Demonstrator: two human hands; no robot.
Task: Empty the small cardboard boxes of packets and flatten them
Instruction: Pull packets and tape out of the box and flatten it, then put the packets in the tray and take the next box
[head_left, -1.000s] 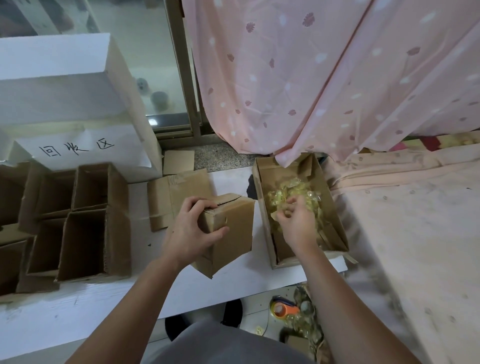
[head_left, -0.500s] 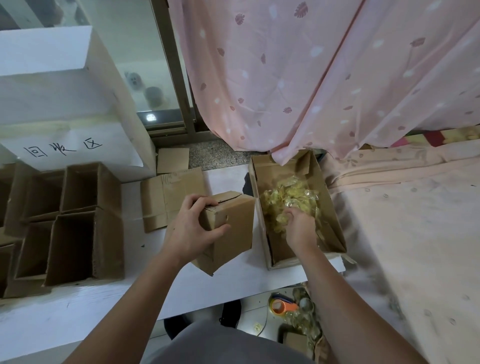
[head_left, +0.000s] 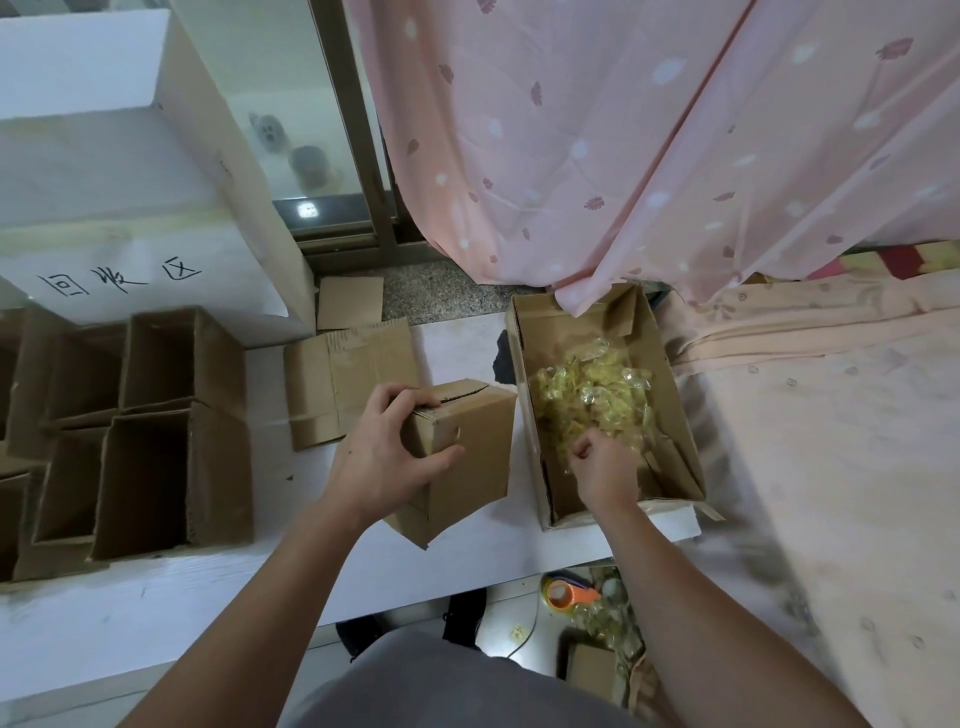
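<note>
My left hand (head_left: 387, 456) grips the top corner of a small closed cardboard box (head_left: 467, 457), tilted on the white table (head_left: 156, 613). To its right stands a larger open cardboard box (head_left: 670, 415) with a heap of clear yellow packets (head_left: 587, 395) inside. My right hand (head_left: 602, 470) is inside that open box at the heap's near edge, fingers curled, pinching packets. A flattened cardboard box (head_left: 343, 384) lies on the table behind the small box.
Several open empty small boxes (head_left: 145, 436) stand at the left. A big white box with handwriting (head_left: 130, 208) is behind them. A pink curtain (head_left: 649, 130) hangs at the back; a pink cloth-covered surface (head_left: 831, 467) lies right. Tape roll (head_left: 561, 595) and packets lie on the floor.
My right hand has drawn from the middle of the packet heap toward its near edge. My left hand keeps its hold on the small box.
</note>
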